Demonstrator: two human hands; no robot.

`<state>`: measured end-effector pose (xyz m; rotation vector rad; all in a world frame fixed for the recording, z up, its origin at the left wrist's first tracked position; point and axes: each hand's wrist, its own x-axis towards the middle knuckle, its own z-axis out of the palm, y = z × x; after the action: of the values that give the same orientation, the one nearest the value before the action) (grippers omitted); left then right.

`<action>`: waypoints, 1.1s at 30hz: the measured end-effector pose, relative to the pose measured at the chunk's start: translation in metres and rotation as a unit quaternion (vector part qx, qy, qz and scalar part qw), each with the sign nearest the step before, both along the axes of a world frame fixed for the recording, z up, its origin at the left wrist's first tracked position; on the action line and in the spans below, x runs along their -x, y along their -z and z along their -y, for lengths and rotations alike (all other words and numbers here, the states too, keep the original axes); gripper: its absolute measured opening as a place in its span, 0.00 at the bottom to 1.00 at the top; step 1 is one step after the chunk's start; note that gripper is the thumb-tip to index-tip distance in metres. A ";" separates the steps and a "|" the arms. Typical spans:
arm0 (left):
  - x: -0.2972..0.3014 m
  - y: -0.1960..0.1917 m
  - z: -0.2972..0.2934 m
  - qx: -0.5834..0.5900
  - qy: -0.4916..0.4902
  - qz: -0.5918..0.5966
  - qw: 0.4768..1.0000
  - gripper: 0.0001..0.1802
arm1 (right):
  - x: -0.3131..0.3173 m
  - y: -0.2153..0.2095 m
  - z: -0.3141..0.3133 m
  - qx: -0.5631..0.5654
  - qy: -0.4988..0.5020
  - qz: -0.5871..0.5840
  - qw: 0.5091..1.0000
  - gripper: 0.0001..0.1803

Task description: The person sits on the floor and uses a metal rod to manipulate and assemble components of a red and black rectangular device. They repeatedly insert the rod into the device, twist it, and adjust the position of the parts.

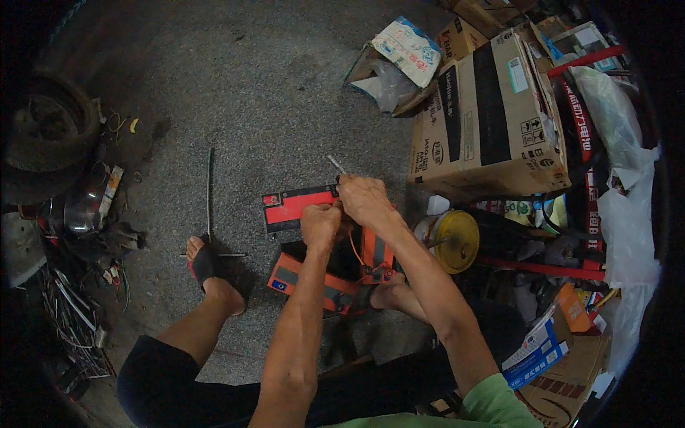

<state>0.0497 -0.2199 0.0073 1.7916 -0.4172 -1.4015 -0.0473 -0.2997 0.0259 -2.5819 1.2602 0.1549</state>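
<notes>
On the floor in front of me lies a black battery with a red top [300, 207]. Over its right end, my right hand [364, 198] is closed round a slim silver tool [335, 163]; the tool's end sticks out past the fist, and its kind cannot be made out. My left hand [320, 225] is closed close beside it at the battery's near edge, fingers curled in, and what they pinch is hidden. Nearer to me are an orange and black battery [314, 283] and another orange block [376, 250], with an orange wire [354, 246] beside them.
A thin metal rod [210, 192] lies to the left, near my foot [203, 260]. A yellow-lidded bucket [455, 241] and a large cardboard box [492, 121] stand to the right. At far left are a tyre [50, 128] and a wire heap [78, 321].
</notes>
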 end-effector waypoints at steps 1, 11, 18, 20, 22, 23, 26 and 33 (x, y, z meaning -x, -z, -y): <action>-0.001 0.006 -0.001 0.004 -0.004 -0.003 1.000 0.19 | -0.004 -0.002 -0.002 0.011 0.011 0.006 1.000 0.08; 0.003 0.022 -0.001 0.010 -0.024 -0.082 0.996 0.15 | -0.004 0.004 -0.005 0.078 -0.020 0.047 0.996 0.07; 0.004 0.010 -0.003 0.031 -0.021 -0.014 0.999 0.14 | -0.004 0.005 -0.005 0.100 -0.008 0.030 0.994 0.08; 0.003 0.018 -0.003 0.026 -0.024 0.011 0.999 0.15 | -0.009 0.005 -0.007 0.093 0.004 0.021 0.995 0.08; 0.005 0.020 -0.002 0.030 -0.017 0.041 0.999 0.15 | -0.008 0.005 -0.006 0.070 0.024 0.010 0.997 0.09; 0.006 0.021 -0.002 0.032 -0.013 0.056 0.998 0.15 | -0.007 0.004 -0.005 0.051 0.035 0.005 0.998 0.09; 0.003 0.037 -0.003 0.021 -0.002 0.021 1.000 0.16 | -0.008 0.001 -0.006 0.028 0.047 0.009 0.998 0.10; 0.007 0.052 -0.002 0.003 0.009 0.071 0.997 0.16 | -0.006 -0.002 -0.010 0.025 0.057 0.025 0.998 0.10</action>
<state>0.0422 -0.2178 -0.0450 1.8928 -0.5117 -1.2881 -0.0412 -0.2900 0.0277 -2.5311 1.4049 0.0357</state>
